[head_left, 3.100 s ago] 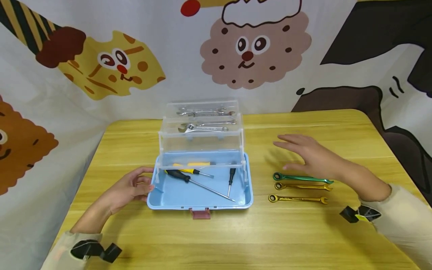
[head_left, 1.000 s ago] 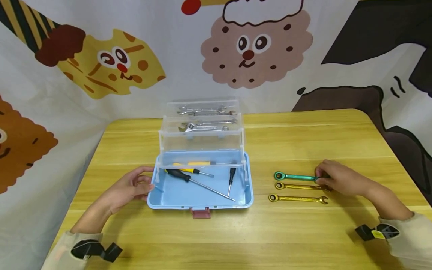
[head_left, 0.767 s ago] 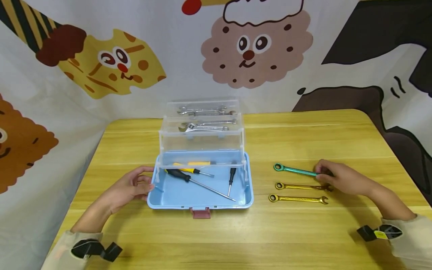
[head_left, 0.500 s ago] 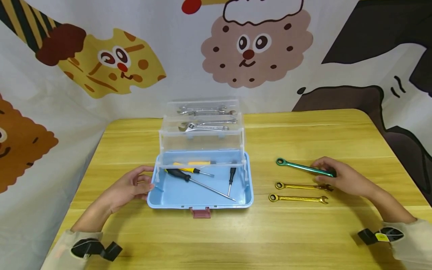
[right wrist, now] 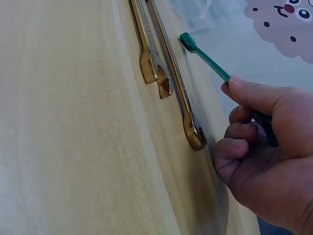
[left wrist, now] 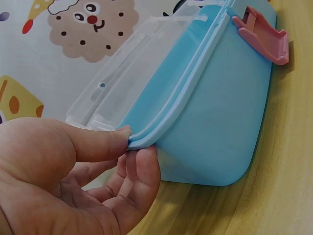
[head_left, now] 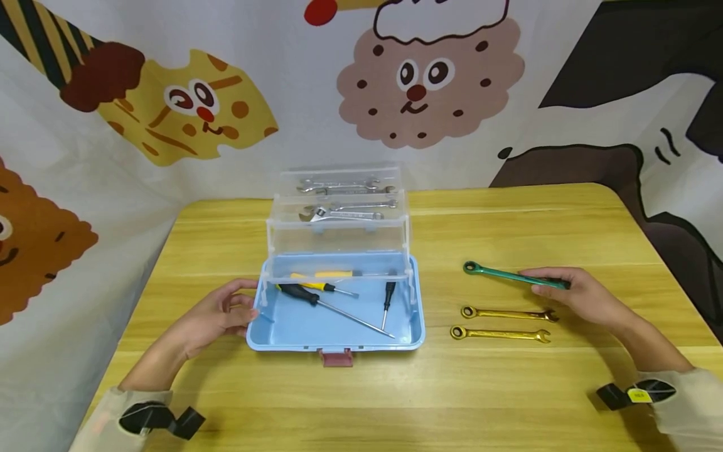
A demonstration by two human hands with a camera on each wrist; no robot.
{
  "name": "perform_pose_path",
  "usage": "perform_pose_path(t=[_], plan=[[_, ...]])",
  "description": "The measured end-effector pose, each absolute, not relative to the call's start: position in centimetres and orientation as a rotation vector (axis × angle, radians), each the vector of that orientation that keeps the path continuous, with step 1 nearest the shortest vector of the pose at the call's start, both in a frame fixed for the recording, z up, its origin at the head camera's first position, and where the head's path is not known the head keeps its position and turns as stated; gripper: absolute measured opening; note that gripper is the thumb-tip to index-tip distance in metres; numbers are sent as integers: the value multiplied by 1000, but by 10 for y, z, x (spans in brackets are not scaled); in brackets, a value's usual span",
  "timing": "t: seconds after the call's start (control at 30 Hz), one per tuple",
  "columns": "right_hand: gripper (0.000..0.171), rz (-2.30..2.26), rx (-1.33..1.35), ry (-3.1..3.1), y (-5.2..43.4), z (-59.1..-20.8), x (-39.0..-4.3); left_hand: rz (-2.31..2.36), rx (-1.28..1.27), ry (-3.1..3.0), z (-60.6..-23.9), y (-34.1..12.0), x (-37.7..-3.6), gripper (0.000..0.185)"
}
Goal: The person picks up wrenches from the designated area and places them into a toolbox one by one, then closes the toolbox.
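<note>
My right hand pinches the open end of a green ratchet wrench between thumb and fingers, its ring end pointing left. In the right wrist view the green wrench is raised at a slant. Two gold ratchet wrenches lie side by side just in front of it on the table. At the left, my left hand grips the rim of a light blue toolbox; the left wrist view has the thumb over the rim and the fingers curled beneath. Several screwdrivers lie in the box's bottom.
Clear plastic trays are raised in steps over the toolbox's back, with silver wrenches in the upper ones. A pink latch hangs at the box's front. Behind the wooden table hangs a cartoon-printed curtain.
The right hand came down to the green wrench, took hold of its right end and lifted it away from the two gold ones. The left hand has stayed on the toolbox rim.
</note>
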State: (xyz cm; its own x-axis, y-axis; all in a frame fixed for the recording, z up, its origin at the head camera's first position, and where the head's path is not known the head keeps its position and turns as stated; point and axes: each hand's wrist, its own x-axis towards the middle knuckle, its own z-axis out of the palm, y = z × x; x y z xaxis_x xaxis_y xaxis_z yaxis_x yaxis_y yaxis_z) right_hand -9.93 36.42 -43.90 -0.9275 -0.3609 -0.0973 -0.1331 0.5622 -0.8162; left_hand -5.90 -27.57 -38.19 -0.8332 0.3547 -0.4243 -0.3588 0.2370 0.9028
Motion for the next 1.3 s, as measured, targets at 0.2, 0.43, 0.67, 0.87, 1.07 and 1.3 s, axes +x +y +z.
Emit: perform_pose_path(t=[0.2,0.43,0.67,0.87,1.07,1.3], plan=[[32,-1341,-398,2514,364,-441,-99,1659,12,1947,-382,-277,-59,59],[33,-1441,-372,2442,363,-434,-100,1649,-1,1943,-383,-279,-58,60],[33,-1523,-355,2379,361,-421,-104,1641,-20,1959,-383,-279,-57,60],[33,-1515,-360,2395,356,-412,-107,1645,-1,1952,-382,-279,-58,61],[33,-1495,-373,2432,348,-403,-109,1658,10,1941,-383,-278,-59,60],[33,-1520,-387,2410,335,-390,-110,1659,3,1942,-383,-278,-58,59]])
